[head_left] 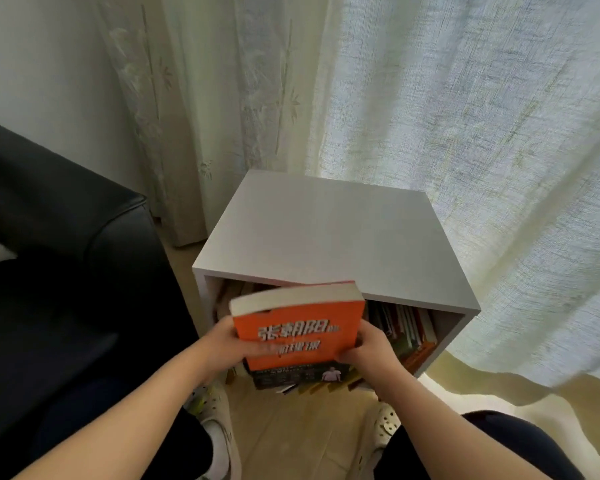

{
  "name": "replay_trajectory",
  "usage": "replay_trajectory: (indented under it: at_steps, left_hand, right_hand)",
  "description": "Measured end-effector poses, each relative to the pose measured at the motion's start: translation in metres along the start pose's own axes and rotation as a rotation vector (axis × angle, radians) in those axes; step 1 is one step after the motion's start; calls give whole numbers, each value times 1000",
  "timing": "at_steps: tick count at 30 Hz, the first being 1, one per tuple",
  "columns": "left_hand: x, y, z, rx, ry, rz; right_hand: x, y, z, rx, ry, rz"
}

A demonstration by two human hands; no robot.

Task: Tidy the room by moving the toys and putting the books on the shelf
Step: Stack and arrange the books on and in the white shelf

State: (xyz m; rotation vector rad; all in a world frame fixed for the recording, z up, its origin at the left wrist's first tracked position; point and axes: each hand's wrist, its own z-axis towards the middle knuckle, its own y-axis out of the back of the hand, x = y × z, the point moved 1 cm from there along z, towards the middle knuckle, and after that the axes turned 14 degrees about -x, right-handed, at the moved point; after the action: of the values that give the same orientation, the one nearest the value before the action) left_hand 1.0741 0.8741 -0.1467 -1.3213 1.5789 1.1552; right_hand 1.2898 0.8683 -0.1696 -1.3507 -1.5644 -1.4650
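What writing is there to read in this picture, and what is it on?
"张朝阳": big white characters on the cover of the orange book.
"理课": the line below; its first character is blurred.
Small print at the cover's foot: too small to read.
Spines of the shelved books: too blurred to read.

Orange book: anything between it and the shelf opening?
Nothing visible in the gap. The left hand and right hand hold the orange book right at the open front of the white shelf. The compartment is part filled: upright books stand on its right side. The slot directly behind the orange book is hidden by it.
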Motion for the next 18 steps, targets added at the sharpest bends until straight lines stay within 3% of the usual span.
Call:
replay_trajectory:
  at_steps: [4, 9, 14, 18]
  left_hand:
    - [18, -8, -5, -83, -128, 82]
    - [34, -22, -15, -423, -282, 38]
    - [44, -21, -22, -519, -477, 108]
    - [58, -23, -4, -570, -478, 184]
  right_hand:
    - [-12, -6, 4, -74, -36, -1]
    - [-2, -21, 23, -166, -3, -66]
    - [5, -39, 42, -180, -82, -137]
    - [4, -55, 41, -92, -377, 226]
